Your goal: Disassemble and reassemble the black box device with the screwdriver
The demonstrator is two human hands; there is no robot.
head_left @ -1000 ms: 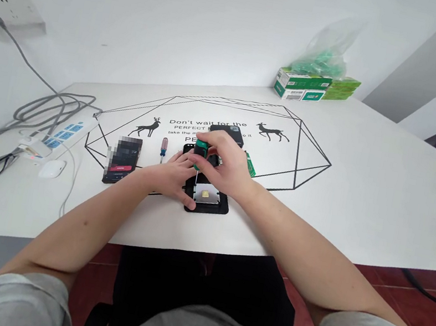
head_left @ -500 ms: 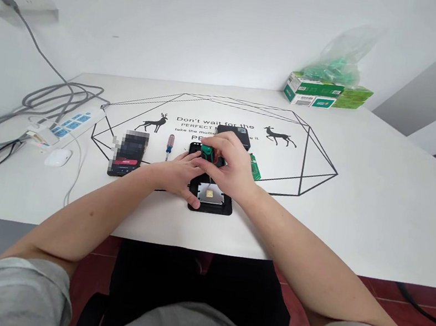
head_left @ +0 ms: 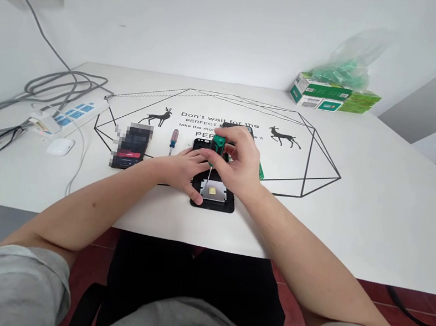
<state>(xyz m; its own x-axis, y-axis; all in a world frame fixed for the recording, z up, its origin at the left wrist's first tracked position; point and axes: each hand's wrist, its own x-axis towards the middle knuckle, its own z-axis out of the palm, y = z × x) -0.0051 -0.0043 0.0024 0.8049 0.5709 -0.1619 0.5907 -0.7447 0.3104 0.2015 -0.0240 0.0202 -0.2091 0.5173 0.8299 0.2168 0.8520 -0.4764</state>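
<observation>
Driver [head_left: 217,144] held over the black case [head_left: 212,205], shaft slightly tilted.
Hands cover much of the case's far part; whether the tip touches its silver plate [head_left: 219,195], I can't tell. Beyond the case, a black item [head_left: 251,132] is mostly hidden; right of it, only an edge of a green board [head_left: 260,173] shows. Phone [head_left: 130,156] left of the case, screen partly pixelated. White worktop [head_left: 358,227], deer and lettering printed beyond the case; white wall behind. Boxes [head_left: 320,94] far beyond the case, to its right; power strip [head_left: 83,112] well to its left. Left hand [head_left: 185,171] spread flat, thumb on the case's left edge. Right hand [head_left: 239,161] closed round the driver's green handle.
</observation>
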